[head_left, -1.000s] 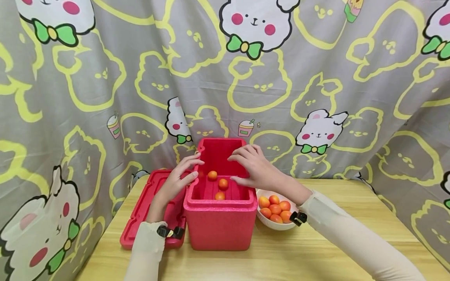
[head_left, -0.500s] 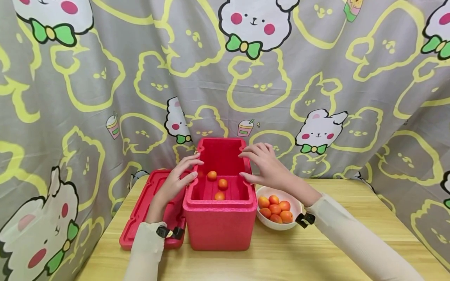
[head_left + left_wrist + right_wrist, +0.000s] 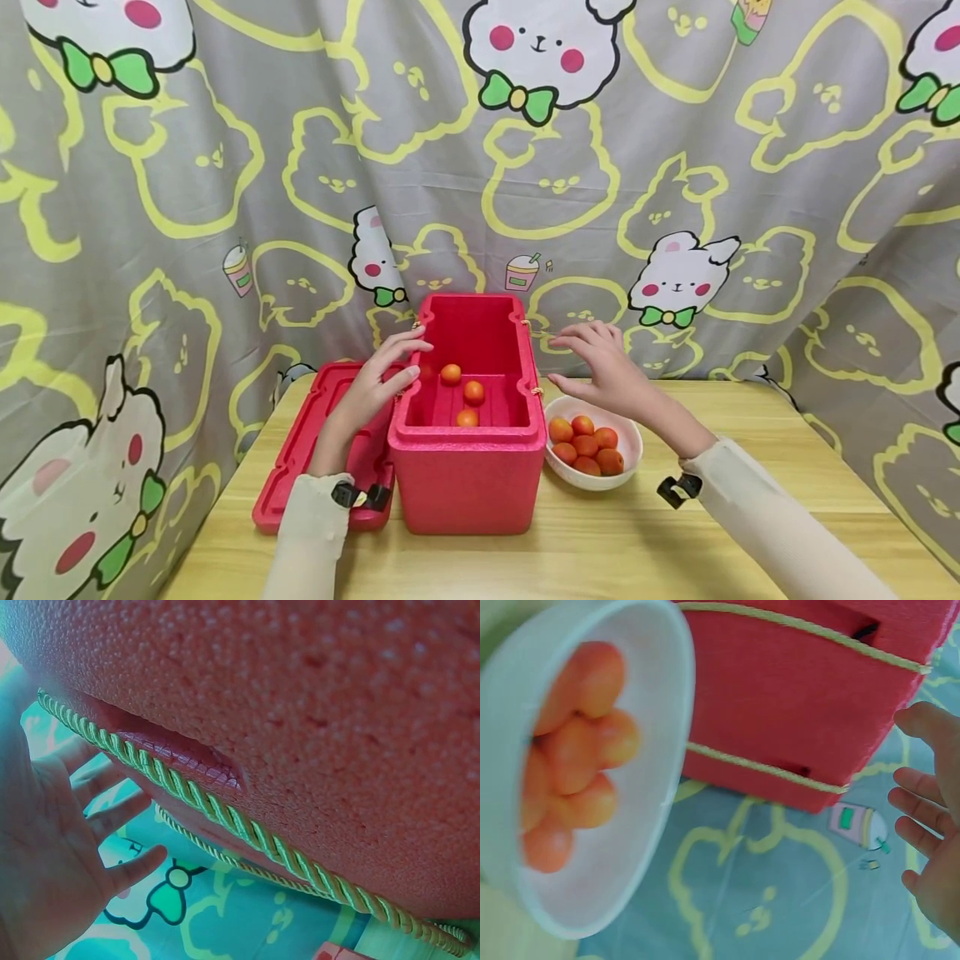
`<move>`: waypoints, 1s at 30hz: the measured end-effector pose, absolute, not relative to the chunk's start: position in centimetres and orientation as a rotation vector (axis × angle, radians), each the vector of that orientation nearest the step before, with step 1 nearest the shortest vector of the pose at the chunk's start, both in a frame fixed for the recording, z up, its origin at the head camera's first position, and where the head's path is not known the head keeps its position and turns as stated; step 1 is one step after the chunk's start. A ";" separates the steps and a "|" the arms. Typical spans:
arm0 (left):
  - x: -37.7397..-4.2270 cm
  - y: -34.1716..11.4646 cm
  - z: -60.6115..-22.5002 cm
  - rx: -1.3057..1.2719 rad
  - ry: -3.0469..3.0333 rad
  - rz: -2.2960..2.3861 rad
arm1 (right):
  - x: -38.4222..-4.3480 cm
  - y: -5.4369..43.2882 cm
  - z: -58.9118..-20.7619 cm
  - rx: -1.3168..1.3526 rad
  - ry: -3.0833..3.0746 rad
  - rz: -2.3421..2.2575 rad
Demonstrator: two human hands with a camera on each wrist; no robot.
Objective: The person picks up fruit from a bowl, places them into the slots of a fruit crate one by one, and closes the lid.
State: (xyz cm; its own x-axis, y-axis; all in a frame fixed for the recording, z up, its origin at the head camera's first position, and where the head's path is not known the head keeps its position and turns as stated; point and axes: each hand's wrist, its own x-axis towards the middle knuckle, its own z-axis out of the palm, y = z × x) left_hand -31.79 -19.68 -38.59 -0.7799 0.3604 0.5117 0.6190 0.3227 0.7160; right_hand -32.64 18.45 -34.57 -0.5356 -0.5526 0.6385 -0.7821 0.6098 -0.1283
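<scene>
A red foam box stands uncovered in the middle of the table, with three small orange fruits on its floor. At its left rim is my left hand, fingers spread and holding nothing; whether it touches the rim I cannot tell. My right hand hovers to the right of the box, above the far side of a white bowl. Nothing is between its loosely bent fingers. Several more orange fruits lie in that bowl. The right wrist view shows the fruits and the bowl's rim close up.
The red lid lies on the wooden table left of the box, under my left forearm. Twisted cords run along the box's sides. A patterned curtain hangs behind the table.
My right hand has moved right, from over the box to beyond its right rim, toward the bowl's side. My left hand stays at the left rim. The fruits lie as before.
</scene>
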 end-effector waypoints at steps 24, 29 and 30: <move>-32.0 -19.8 -38.9 -0.859 -2.335 -1.462 | -31.6 21.6 -43.7 1.189 -2.427 0.458; -32.0 -19.7 -38.9 -0.871 -2.333 -1.460 | -31.4 21.6 -44.7 1.235 -2.408 0.414; -32.0 -19.7 -38.9 -0.874 -2.330 -1.459 | -31.4 21.6 -44.9 1.240 -2.408 0.394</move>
